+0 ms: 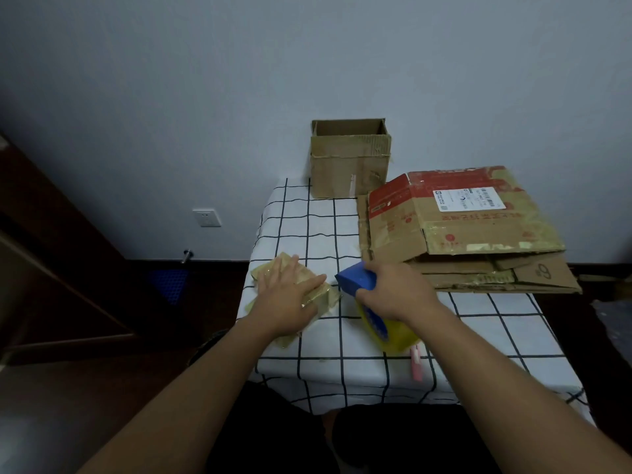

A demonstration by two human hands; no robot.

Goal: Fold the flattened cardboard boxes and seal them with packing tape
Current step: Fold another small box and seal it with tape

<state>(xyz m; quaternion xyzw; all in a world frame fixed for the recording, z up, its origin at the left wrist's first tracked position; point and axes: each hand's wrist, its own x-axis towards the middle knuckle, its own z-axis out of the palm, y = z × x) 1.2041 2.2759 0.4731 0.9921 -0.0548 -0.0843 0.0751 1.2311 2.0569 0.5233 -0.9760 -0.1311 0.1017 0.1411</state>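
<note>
White wall socket (206, 217) far left, low on the grey wall. Bench under a white cloth with black grid lines (342, 354). Left hand (287, 295) lies flat, fingers straight, pressing a small tape-covered flattened cardboard piece (326, 295) at the bench's left edge. Just right of it, right hand (393, 292), grip curled round a blue tape dispenser (354, 277) carrying a yellow tape roll (390, 331). Open brown cardboard box (349, 159) upright at the back by the wall. Stack of flattened red-printed cardboard boxes (461, 234) on the right.
</note>
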